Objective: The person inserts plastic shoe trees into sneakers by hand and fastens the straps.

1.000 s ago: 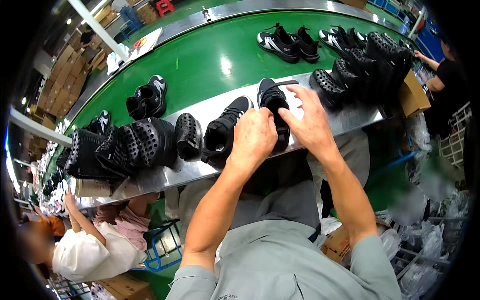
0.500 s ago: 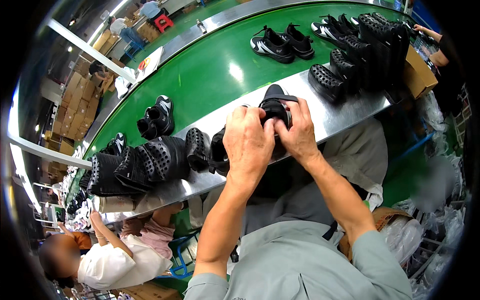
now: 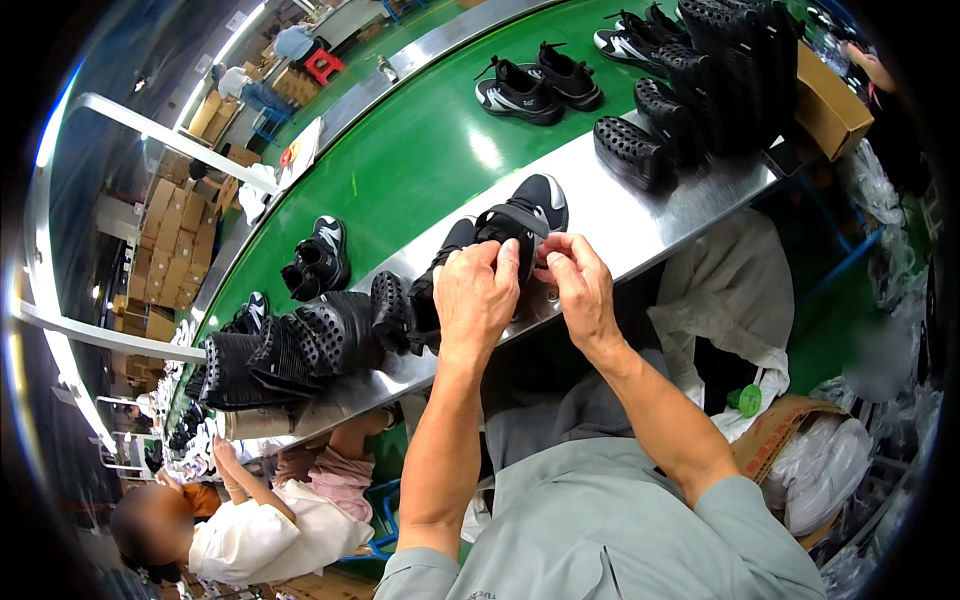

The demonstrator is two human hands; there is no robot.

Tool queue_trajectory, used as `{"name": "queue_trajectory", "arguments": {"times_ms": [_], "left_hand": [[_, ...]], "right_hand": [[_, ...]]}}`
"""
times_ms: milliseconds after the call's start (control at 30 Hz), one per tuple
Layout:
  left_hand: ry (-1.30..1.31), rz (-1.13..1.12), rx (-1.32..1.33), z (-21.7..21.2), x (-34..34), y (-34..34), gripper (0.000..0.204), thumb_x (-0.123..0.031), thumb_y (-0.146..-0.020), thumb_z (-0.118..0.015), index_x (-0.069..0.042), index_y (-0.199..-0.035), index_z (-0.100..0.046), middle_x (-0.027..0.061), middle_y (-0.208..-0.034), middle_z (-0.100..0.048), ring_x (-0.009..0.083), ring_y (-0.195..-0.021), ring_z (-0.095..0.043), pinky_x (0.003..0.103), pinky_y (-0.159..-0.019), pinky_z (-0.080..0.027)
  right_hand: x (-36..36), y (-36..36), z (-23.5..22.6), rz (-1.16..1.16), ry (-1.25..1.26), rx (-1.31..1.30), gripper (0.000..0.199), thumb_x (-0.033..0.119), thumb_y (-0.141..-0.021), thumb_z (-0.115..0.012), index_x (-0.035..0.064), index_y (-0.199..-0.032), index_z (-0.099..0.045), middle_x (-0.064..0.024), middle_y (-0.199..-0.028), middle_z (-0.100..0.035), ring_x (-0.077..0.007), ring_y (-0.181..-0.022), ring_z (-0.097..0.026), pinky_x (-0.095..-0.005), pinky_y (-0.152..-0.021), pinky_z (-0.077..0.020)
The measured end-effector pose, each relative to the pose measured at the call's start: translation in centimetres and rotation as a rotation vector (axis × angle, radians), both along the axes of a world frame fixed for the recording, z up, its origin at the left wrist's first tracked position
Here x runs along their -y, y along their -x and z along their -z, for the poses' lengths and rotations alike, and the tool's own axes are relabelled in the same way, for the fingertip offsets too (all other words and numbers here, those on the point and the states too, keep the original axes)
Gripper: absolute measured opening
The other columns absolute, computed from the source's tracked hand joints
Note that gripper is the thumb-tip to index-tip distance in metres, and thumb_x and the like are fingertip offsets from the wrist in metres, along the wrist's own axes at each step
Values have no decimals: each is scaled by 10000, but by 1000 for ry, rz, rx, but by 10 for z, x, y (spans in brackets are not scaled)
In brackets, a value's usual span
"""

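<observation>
On the metal ledge in front of me lies a black-and-white sneaker (image 3: 546, 203), toe pointing away, a dark strap lying across its upper. My left hand (image 3: 478, 296) is closed on the rear of this sneaker, covering most of its opening. At its right side, my right hand (image 3: 582, 297) has thumb and fingers pinched together close to the collar; what they grip, if anything, is too small to make out. Just left of the held sneaker is a second dark sneaker (image 3: 457, 238), partly behind my left hand. A black perforated shoe-shaped piece (image 3: 390, 308) stands farther left.
Stacked black perforated pieces (image 3: 330, 332) line the ledge at left, with more (image 3: 632, 148) at right beside a cardboard box (image 3: 832, 105). On the green belt (image 3: 420, 165) sit a pair of sneakers (image 3: 520, 92) and another sneaker (image 3: 318, 258). A co-worker (image 3: 270, 520) sits at lower left.
Both hands have drawn back toward me from the sneaker's upper, exposing its strap and toe. The right hand has come off the strap to the collar's side. The whole view has shifted slightly.
</observation>
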State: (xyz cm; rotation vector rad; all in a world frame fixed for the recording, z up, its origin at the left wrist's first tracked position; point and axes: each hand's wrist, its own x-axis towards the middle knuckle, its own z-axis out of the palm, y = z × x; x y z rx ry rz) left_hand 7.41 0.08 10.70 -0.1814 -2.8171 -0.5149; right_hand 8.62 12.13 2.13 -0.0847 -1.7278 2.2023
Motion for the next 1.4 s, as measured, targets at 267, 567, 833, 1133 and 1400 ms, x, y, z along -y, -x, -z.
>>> {"name": "queue_trajectory", "arguments": {"times_ms": [267, 567, 833, 1133, 1400], "left_hand": [[-82, 75, -77, 10, 4, 6, 403, -332, -948, -674, 24, -760, -655, 223, -660, -603, 404, -627, -604, 460, -603, -462], [-280, -62, -45, 7, 4, -10, 361, -261, -959, -665, 33, -755, -629, 198, -732, -642, 375, -684, -628, 466, -659, -482], [-381, -115, -165, 10, 3, -15, 349, -207, -969, -672, 26, -727, -579, 174, -662, -580, 345, -608, -564, 436, -592, -443], [-389, -140, -204, 19, -4, -12, 363, -197, -978, -660, 23, -713, -546, 176, -666, -568, 354, -619, -554, 447, -596, -435], [-148, 117, -228, 6, 2, -25, 175, -152, -984, -636, 5, -920, -679, 152, -832, -698, 349, -813, -665, 452, -763, -509]], "right_hand": [[-19, 23, -38, -238, 200, 173, 316, 292, -1030, -591, -5, -939, -644, -63, -818, -646, -129, -731, -607, -278, -646, -515], [-32, 32, -48, -395, 212, 268, 191, 130, -911, -679, -31, -808, -674, -31, -712, -612, -87, -637, -521, -245, -594, -407], [-14, 11, -51, -354, 219, 253, 197, 110, -908, -674, -41, -780, -668, -47, -690, -617, -106, -659, -551, -262, -631, -445], [-9, 9, -33, -326, -50, 206, 244, 153, -955, -669, -3, -768, -642, -11, -699, -599, -83, -616, -504, -260, -558, -404], [-33, 2, -37, -259, -388, 247, 276, 221, -912, -707, -40, -971, -639, -174, -739, -664, -325, -728, -659, -415, -707, -511]]}}
